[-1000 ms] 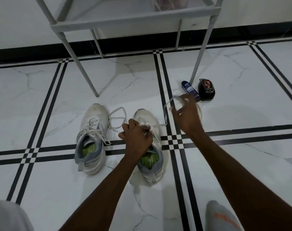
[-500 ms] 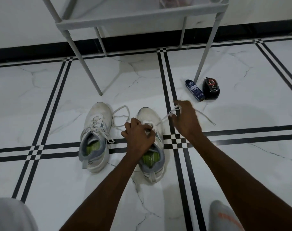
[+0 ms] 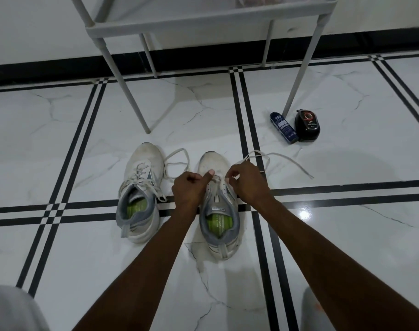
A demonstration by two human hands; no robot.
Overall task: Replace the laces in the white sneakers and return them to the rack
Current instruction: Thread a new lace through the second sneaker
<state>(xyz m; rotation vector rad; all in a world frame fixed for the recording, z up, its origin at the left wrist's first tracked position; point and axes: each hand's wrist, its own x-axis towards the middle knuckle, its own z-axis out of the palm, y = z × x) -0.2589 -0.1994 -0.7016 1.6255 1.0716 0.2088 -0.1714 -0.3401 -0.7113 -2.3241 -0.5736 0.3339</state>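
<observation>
- Two white sneakers stand side by side on the marble floor (image 3: 60, 144), toes pointing toward the rack (image 3: 203, 19).
- The right sneaker (image 3: 218, 225) sits under both hands; its green insole shows through the open collar.
- The left hand (image 3: 189, 189) is curled against the near-toe eyelets, thumb pressed forward on the upper. It seems to pinch the lace there, though the fingers hide the contact.
- The right hand (image 3: 248, 182) pinches the white lace (image 3: 275, 156) between thumb and fingertips just above the eyelets; the loose end loops out across the black tile stripe and trails off to the right.
- The left sneaker (image 3: 141, 192) stands just beside it, untouched, laced, with its own lace ends (image 3: 177, 161) lying slack in the gap between the shoes.
- The rack's front legs come down beyond the shoes; one leg (image 3: 301, 68) lands just beside a dark blue tube (image 3: 283, 127).
- A black rounded container (image 3: 307, 125) with a red mark sits touching or nearly touching the tube, well apart from the sneakers.
- Grey-clad knees show at the bottom corners.
</observation>
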